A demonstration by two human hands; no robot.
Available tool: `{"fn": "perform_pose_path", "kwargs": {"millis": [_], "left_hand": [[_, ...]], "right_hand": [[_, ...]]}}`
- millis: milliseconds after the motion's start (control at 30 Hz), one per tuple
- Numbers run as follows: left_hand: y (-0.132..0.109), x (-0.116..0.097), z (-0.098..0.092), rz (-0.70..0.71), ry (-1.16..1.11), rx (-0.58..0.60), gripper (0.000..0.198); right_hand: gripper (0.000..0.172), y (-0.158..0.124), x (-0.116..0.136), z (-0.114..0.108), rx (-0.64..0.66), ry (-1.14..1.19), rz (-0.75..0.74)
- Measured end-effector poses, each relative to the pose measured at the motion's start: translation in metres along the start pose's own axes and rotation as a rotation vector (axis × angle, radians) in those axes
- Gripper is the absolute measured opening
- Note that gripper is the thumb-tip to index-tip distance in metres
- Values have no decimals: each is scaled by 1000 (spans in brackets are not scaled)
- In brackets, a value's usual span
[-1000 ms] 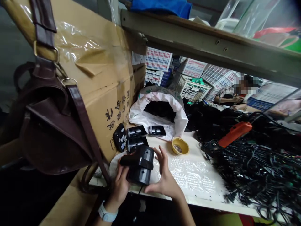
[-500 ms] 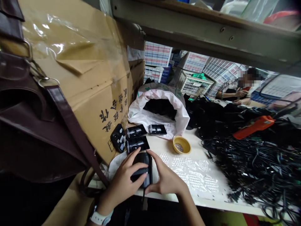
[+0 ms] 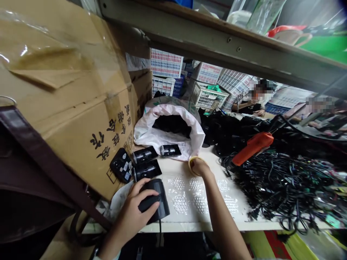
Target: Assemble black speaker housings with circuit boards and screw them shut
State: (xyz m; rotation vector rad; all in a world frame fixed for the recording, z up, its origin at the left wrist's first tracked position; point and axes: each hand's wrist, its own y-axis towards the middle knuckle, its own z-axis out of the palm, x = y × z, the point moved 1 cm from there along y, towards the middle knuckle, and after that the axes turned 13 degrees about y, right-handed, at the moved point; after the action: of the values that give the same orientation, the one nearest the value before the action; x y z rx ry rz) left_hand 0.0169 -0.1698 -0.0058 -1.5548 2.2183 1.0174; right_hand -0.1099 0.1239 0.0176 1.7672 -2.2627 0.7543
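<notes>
My left hand is wrapped over a black plastic housing near the table's front edge. A thin black cord hangs from the housing over the edge. Fingers down, my right hand reaches into a small yellow bowl; its fingertips are hidden. Small metal pieces showed in that bowl half a second ago. Sheets of clear round dots lie on the white table between the hands, partly under my right forearm. Glossy black panels rest beyond the housing.
A black case with stickers leans by a large cardboard box on the left. Behind the panels stands a white sack with dark contents. Tangled black cables and an orange-handled tool are right. A shelf beam crosses overhead.
My right hand has left the black housing and moved right and forward into the yellow bowl. My left hand still holds the housing. The view has shifted to the right.
</notes>
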Motion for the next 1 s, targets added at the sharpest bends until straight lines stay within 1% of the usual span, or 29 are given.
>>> {"fn": "perform_pose_path", "kwargs": {"millis": [100, 200, 267, 367, 433, 500, 567, 600, 700, 733, 800, 833, 900, 933, 1000], "left_hand": [[0, -2, 0, -9, -30, 16, 12], [-1, -3, 0, -30, -82, 38, 11], [-3, -2, 0, -43, -112, 45, 11], [-6, -1, 1, -61, -142, 55, 13], [-7, 0, 1, -71, -153, 68, 14], [-7, 1, 0, -75, -149, 90, 14], [-6, 0, -2, -71, -135, 115, 14], [-6, -1, -3, -70, -125, 128, 14], [-6, -4, -6, -69, -103, 158, 13], [-7, -4, -6, -70, -99, 162, 14], [-8, -5, -7, -70, -96, 165, 14], [-9, -5, -7, -71, -95, 164, 15], [-11, -5, -7, -72, -99, 160, 16], [-11, -5, -7, -71, -102, 153, 16], [-11, -5, -7, -65, -102, 146, 16]], "right_hand": [[23, 0, -4, 4, 38, 3, -14], [23, 1, -9, 6, 33, 35, -24], [21, 1, -13, 6, -6, 77, -14], [14, -3, -14, 0, -111, 186, -3], [7, -13, -10, -4, -173, 291, -47], [8, -29, -1, -6, -186, 426, -145], [10, -51, 11, -3, -139, 572, -250], [14, -63, 18, 0, -101, 634, -294], [29, -98, 37, 16, 63, 841, -374], [30, -108, 43, 22, 127, 909, -391], [25, -124, 51, 34, 248, 992, -427], [20, -129, 54, 39, 295, 991, -449], [9, -135, 58, 47, 341, 927, -498], [7, -137, 59, 49, 350, 892, -516], [10, -137, 61, 51, 343, 831, -540]]}}
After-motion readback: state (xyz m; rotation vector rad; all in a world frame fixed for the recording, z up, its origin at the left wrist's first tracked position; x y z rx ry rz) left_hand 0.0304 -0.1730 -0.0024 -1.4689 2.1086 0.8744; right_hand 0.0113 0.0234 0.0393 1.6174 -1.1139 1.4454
